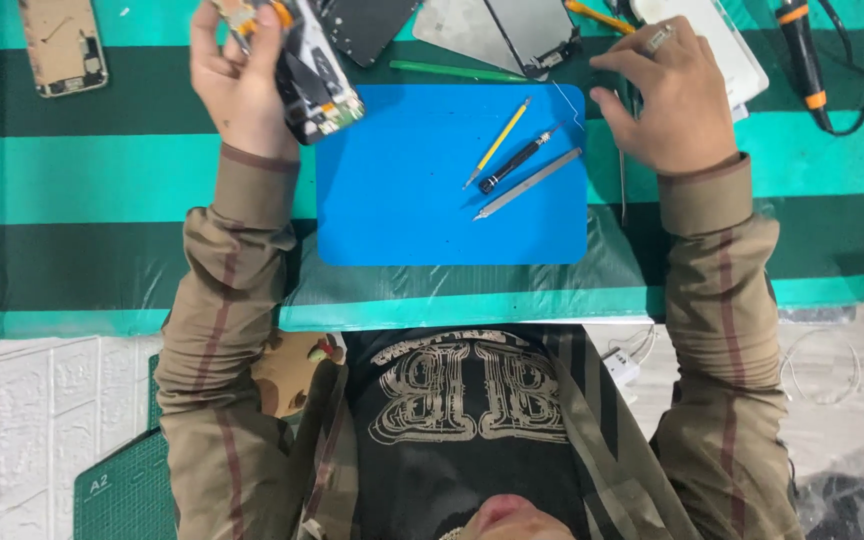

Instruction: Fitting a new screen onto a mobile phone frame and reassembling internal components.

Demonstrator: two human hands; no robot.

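Where the person is sitting, at the near edge of the bench: both brown sleeves are reaching forward over the striped green cloth (102, 170), which is covering the bench top.
Below the near left corner: a dark green cutting mat (127, 490) is lying off the bench, on the white surface.
Middle of the bench: a blue mat (452, 200) is lying on the cloth between the two arms.
On the blue mat, towards its far right corner: a yellow tool (497, 143), a black screwdriver (517, 160) and a grey metal blade (529, 183) are lying side by side, all slanting the same way.
Left hand (237, 85): it is hovering over the far left corner of the blue mat, fingers and thumb closing around an opened phone (317, 80).
Opened phone: it is being held tilted, its inner parts showing, its lower end hanging over the mat's far left corner.
Right hand (667, 95): it is resting just beyond the mat's right edge, fingers bent and slightly apart, tips pointing down at the cloth; whether it is pinching anything cannot be told.
Beside the right hand: a thin metal rod (622, 180) is running out from under the palm.
Far edge: a green stick (457, 71), a dark screen panel (367, 25), a grey plate (497, 30) and a white case (732, 55) are lying there.
Far left corner: a tan phone back (62, 45) is lying flat.
Far right corner: a black and orange tool (802, 50) is lying with its cable.
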